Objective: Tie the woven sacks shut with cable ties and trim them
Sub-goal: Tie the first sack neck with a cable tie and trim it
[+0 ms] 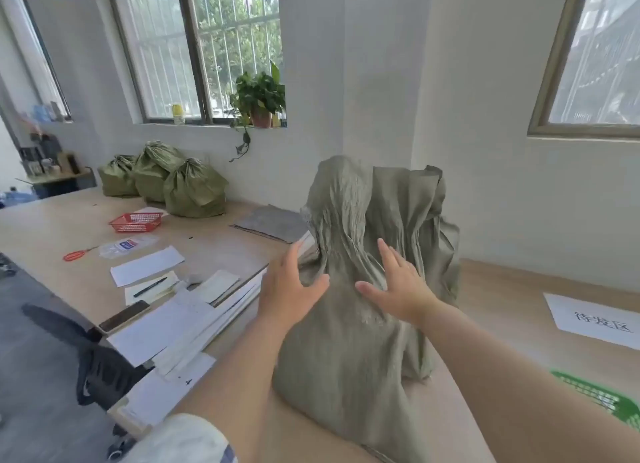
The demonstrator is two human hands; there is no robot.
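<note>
Sack (346,341) upright on table (214,240), gathered neck (341,213) rising vertically between the hands: left hand (294,289) and right hand (401,289), both splayed flat and gripping nothing, flank its base about equally near, apparently touching the weave.

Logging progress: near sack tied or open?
Untied: sack neck bunched, no tie shows; left hand and right hand flank it, gripping nothing.

A red mesh basket (135,221) sits on the counter (52,227). Behind it, a potted plant (258,102) stands on the windowsill. In front of the basket lie white papers (147,266), a black pen (150,287) and a dark phone (124,316). Far to its right lies a printed sign (599,318).
</note>
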